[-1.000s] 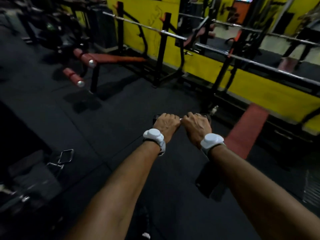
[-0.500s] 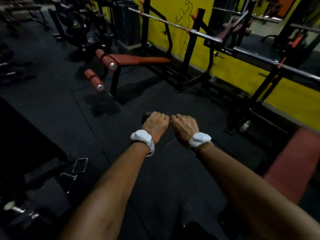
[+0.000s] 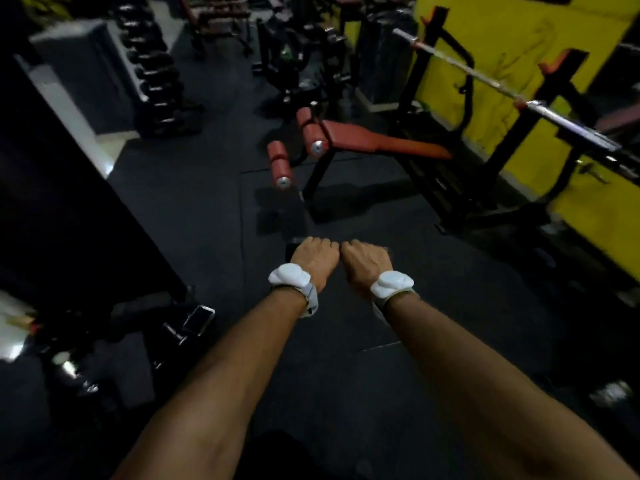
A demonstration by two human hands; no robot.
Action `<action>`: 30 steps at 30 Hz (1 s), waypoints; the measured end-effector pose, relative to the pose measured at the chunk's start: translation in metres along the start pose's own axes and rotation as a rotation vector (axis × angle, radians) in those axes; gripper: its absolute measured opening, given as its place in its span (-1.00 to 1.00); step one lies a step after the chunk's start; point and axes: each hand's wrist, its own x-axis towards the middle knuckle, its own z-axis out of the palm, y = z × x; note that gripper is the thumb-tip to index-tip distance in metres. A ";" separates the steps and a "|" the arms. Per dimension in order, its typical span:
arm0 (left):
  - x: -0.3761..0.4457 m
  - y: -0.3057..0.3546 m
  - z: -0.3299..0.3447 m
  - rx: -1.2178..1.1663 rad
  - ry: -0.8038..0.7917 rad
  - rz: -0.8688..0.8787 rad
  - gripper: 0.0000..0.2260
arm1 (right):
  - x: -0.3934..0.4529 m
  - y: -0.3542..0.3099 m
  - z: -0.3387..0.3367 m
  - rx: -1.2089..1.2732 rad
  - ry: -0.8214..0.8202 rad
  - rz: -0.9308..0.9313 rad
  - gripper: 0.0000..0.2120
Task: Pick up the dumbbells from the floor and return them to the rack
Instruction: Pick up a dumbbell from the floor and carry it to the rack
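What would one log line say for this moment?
left hand: grips dumbbell | right hand: grips it | rack: far left

No legible text, labels, brands or numbers anywhere; yellow wall [image 3: 502, 26] bears only a faint line drawing, too blurred to make out; dark frame, motion-smeared.

Both arms stretched straight out ahead and downward, forearms bare, running nearly parallel and drawing together toward the wrists. Left hand [image 3: 314, 259] and right hand [image 3: 366, 261] side by side, knuckles almost touching, backs turned up to the camera. Fingers of both curled under into fists around something dark, mostly hidden beneath them. A white band strapped on each wrist, just behind the hands.
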 end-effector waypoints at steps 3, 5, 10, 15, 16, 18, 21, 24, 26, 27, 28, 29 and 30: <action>0.025 -0.016 0.010 -0.013 -0.037 -0.039 -0.71 | 0.042 0.010 0.012 -0.011 -0.046 -0.044 -0.77; 0.050 -0.030 0.019 -0.020 -0.066 -0.052 -0.68 | 0.078 0.022 0.020 -0.033 -0.065 -0.082 -0.74; 0.111 -0.073 0.045 -0.032 -0.078 -0.111 -0.71 | 0.174 0.035 0.041 -0.070 -0.071 -0.122 -0.67; 0.176 -0.135 0.067 -0.089 -0.097 -0.148 -0.69 | 0.267 0.032 0.042 -0.069 -0.094 -0.166 -0.73; 0.198 -0.154 0.071 -0.089 -0.095 -0.147 -0.70 | 0.298 0.033 0.044 -0.065 -0.095 -0.168 -0.74; 0.223 -0.179 0.070 -0.105 -0.098 -0.148 -0.74 | 0.331 0.032 0.034 -0.054 -0.132 -0.162 -0.73; 0.278 -0.235 0.074 -0.078 -0.071 -0.135 -0.77 | 0.409 0.028 0.031 -0.046 -0.109 -0.169 -0.74; 0.326 -0.281 0.074 -0.079 -0.067 -0.148 -0.78 | 0.477 0.026 0.028 0.005 -0.043 -0.149 -0.81; 0.358 -0.308 0.078 -0.043 -0.047 -0.150 -0.81 | 0.521 0.027 0.030 -0.004 -0.017 -0.155 -0.85; 0.375 -0.322 0.083 -0.051 -0.056 -0.174 -0.81 | 0.544 0.028 0.031 0.005 -0.019 -0.166 -0.85; 0.388 -0.333 0.088 -0.054 -0.077 -0.177 -0.81 | 0.563 0.029 0.033 0.011 -0.026 -0.184 -0.84; 0.408 -0.348 0.092 -0.049 -0.093 -0.181 -0.81 | 0.589 0.031 0.034 0.007 -0.030 -0.205 -0.84; 0.423 -0.359 0.096 -0.042 -0.095 -0.195 -0.80 | 0.609 0.032 0.035 0.009 -0.041 -0.214 -0.84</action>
